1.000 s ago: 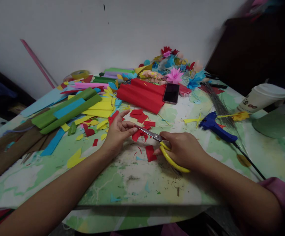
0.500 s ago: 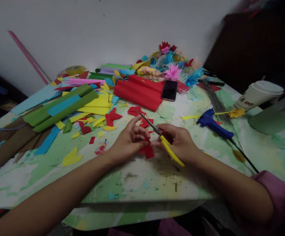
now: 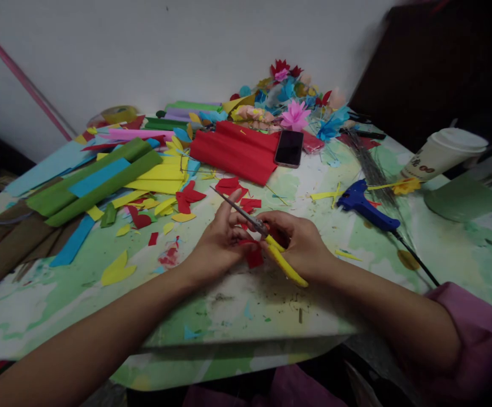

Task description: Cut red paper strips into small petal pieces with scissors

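Between the thumb and fingers of my left hand [image 3: 220, 240] is a small piece of red paper [image 3: 254, 257], its lower end hanging below the fingers. My right hand [image 3: 299, 240] is closed around a pair of scissors [image 3: 286, 268] with yellow handles. Their metal blades point up and left, crossing in front of my left fingers, and look nearly closed. Some of the red piece is hidden behind the fingers. Cut red paper shapes [image 3: 190, 196] and yellow paper petals [image 3: 119, 268] lie on the table near my left hand.
Rolls of green crepe paper [image 3: 97, 181] lie at left, a red crepe sheet [image 3: 233, 151] and a phone [image 3: 289, 148] behind. Paper flowers [image 3: 296, 115] are heaped at the back. A blue glue gun [image 3: 367, 206], wires [image 3: 369, 161] and a paper cup [image 3: 445, 152] stand right.
The scissors have shifted left, their blades now lying lower across my left hand. My hands have drawn closer together around the red paper. The view has shifted slightly.
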The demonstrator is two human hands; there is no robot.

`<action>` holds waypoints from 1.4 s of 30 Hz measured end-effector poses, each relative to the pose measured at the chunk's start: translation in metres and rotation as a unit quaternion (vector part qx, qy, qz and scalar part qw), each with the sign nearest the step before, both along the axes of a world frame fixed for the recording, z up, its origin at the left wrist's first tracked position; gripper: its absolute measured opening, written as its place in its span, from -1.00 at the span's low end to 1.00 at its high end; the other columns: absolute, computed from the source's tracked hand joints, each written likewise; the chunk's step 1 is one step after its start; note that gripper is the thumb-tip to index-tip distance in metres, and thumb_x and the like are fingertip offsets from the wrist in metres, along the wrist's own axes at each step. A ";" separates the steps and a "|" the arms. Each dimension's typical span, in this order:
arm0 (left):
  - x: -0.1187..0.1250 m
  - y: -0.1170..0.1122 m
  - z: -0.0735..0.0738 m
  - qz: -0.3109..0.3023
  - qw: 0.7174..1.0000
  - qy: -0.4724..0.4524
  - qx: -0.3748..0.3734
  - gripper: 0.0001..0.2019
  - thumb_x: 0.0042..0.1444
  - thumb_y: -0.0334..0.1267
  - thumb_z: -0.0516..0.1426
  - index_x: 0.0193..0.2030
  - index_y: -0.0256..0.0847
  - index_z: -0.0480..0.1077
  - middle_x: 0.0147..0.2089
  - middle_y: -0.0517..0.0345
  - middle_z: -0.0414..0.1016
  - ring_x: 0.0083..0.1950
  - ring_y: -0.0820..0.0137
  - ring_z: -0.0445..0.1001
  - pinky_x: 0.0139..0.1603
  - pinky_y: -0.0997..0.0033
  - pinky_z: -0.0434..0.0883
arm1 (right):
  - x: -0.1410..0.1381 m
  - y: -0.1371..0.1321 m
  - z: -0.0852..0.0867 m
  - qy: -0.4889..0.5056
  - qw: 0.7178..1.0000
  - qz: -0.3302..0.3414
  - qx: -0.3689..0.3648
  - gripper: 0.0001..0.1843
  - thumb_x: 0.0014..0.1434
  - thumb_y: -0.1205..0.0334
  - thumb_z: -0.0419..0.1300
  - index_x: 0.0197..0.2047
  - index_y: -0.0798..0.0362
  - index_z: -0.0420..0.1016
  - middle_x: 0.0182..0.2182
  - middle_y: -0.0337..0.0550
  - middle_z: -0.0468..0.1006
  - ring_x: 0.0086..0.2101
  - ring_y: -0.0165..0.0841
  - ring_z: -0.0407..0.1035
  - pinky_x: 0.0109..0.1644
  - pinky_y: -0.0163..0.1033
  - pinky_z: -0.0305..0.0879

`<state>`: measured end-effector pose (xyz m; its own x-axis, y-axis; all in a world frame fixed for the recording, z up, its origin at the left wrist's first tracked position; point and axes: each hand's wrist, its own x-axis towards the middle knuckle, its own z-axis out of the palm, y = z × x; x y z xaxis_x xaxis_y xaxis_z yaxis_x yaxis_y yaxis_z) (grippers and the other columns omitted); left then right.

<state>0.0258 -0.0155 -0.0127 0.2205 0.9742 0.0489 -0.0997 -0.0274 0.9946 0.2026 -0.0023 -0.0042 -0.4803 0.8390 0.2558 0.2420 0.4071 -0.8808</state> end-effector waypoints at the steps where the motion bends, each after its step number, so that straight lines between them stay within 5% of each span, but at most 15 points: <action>1: -0.001 0.001 0.001 0.012 1.000 -0.001 -0.005 0.01 -0.17 -0.49 0.30 0.37 0.02 -0.12 -0.20 0.17 0.49 -0.27 0.42 0.55 -0.27 0.47 0.48 | 0.000 0.000 0.001 -0.001 1.000 -0.002 -0.001 -0.62 -0.03 0.29 0.24 -0.07 0.05 0.47 -0.36 -0.23 0.51 -0.47 -0.47 0.28 -0.42 -0.38 0.19; 6: -0.004 0.004 0.011 0.027 0.999 -0.017 -0.028 -0.02 -0.17 -0.47 0.31 0.36 -0.10 -0.09 -0.41 0.26 0.53 -0.32 0.39 0.56 -0.35 0.53 0.45 | 0.000 -0.002 0.002 -0.018 1.000 0.007 -0.002 -0.63 0.00 0.24 0.23 -0.06 0.05 0.46 -0.42 -0.26 0.48 -0.50 -0.49 0.24 -0.45 -0.39 0.15; 12: -0.001 0.003 0.013 0.038 0.997 -0.040 -0.050 -0.05 -0.19 -0.49 0.32 0.34 -0.15 -0.04 -0.43 0.27 0.54 -0.41 0.44 0.54 -0.43 0.58 0.40 | -0.001 -0.003 0.002 -0.024 0.999 0.010 0.019 -0.64 0.02 0.25 0.22 -0.06 0.05 0.44 -0.39 -0.25 0.50 -0.49 -0.48 0.26 -0.43 -0.39 0.17; 17: -0.006 0.006 0.008 0.075 0.995 -0.052 -0.042 -0.09 -0.17 -0.43 0.32 0.32 -0.15 -0.01 -0.36 0.22 0.53 -0.40 0.43 0.52 -0.41 0.51 0.44 | 0.008 0.000 0.003 -0.088 0.992 -0.038 0.084 -0.61 0.06 0.09 0.24 -0.05 0.06 0.44 -0.57 -0.34 0.38 -0.59 -0.50 0.17 -0.51 -0.39 0.05; 24: -0.020 0.019 0.004 0.130 0.989 -0.064 0.001 -0.20 -0.16 -0.43 0.32 0.24 -0.17 0.11 -0.33 0.22 0.50 -0.30 0.45 0.50 -0.28 0.48 0.42 | 0.021 0.000 0.018 -0.299 0.903 -0.124 0.282 -0.49 0.06 -0.04 0.17 -0.01 0.12 0.42 -0.43 -0.12 0.51 -0.45 -0.30 0.35 -0.37 -0.25 0.11; 31: -0.022 0.019 0.005 0.166 0.984 -0.055 0.023 -0.25 -0.13 -0.46 0.27 0.24 -0.18 0.13 -0.37 0.27 0.48 -0.33 0.51 0.46 -0.27 0.52 0.39 | 0.014 0.002 0.019 -0.438 0.862 -0.117 0.229 -0.52 0.13 -0.09 0.07 -0.02 0.07 0.37 -0.28 0.01 0.52 -0.30 -0.16 0.40 -0.27 -0.19 0.11; 42: -0.024 0.019 0.004 0.138 0.988 -0.059 0.047 -0.27 -0.11 -0.50 0.24 0.23 -0.14 0.12 -0.34 0.25 0.48 -0.32 0.49 0.47 -0.28 0.51 0.40 | 0.014 0.003 0.013 -0.430 0.877 -0.058 0.206 -0.48 0.17 -0.18 0.03 -0.02 0.05 0.35 -0.25 -0.04 0.53 -0.27 -0.18 0.41 -0.27 -0.22 0.11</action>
